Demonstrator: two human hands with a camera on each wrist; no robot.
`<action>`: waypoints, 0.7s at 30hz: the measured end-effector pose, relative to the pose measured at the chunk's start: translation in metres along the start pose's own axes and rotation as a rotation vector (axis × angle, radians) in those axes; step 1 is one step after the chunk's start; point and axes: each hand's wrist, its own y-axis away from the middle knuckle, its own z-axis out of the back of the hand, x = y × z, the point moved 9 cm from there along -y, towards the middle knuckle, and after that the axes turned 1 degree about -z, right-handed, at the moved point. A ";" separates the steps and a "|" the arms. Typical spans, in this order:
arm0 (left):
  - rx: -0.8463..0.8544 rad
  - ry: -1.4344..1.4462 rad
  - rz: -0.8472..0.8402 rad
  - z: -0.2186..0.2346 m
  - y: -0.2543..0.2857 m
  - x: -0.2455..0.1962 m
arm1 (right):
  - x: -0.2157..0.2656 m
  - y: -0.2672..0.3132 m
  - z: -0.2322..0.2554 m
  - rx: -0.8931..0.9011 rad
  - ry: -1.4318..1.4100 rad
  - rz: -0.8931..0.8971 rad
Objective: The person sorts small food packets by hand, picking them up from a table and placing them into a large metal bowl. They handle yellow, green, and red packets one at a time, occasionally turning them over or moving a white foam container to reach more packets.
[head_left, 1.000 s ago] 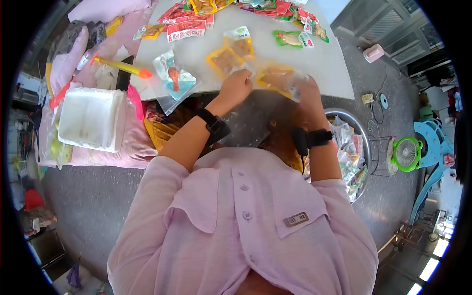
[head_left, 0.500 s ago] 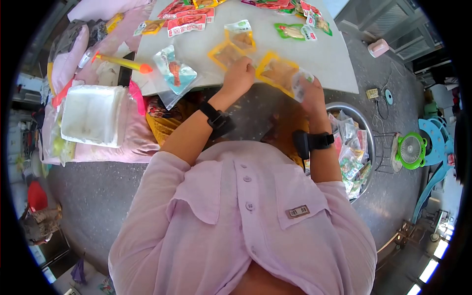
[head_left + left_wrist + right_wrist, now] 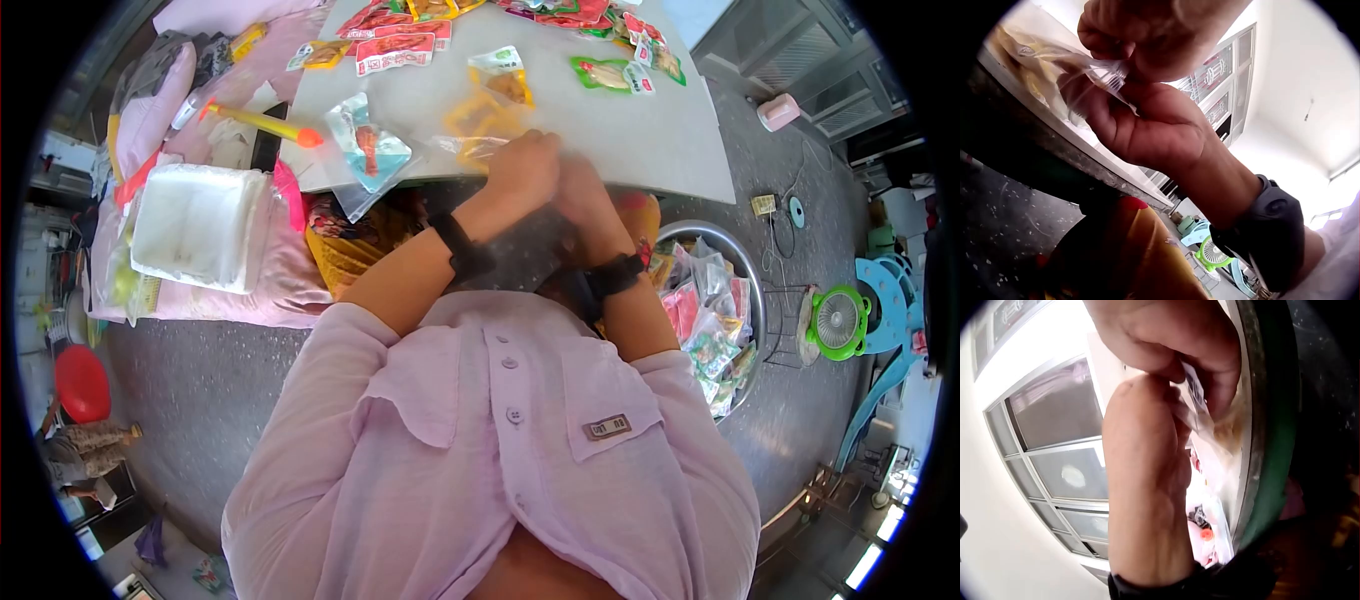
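Note:
Both hands meet at the table's near edge, over the end of a yellow-and-clear food packet. My left hand grips the packet's end, its fingers curled beside the other hand. My right hand pinches the clear, barcode-printed end between thumb and fingers. In the head view the hands hide that end, and the yellow part is blurred to their left. Just beyond lies another yellow packet with a white top. A blue-and-white packet lies left of the hands.
Red packets and green ones lie farther back on the white table. A metal basin full of packets stands on the floor at right. At left are a white foam box and a yellow toy hammer.
My right hand has swung left with the yellow packet to meet my left hand. The packet has shifted from between the hands to their left, over the packets on the table.

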 end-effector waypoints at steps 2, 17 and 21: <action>-0.011 0.018 -0.016 0.003 0.003 -0.001 | -0.002 -0.001 0.000 0.076 -0.033 -0.188; -0.111 0.146 -0.061 0.001 0.015 0.012 | 0.003 0.018 -0.020 0.196 -0.445 -0.750; -0.115 0.176 -0.080 0.007 0.019 0.012 | -0.007 0.008 -0.019 0.145 -0.931 -0.452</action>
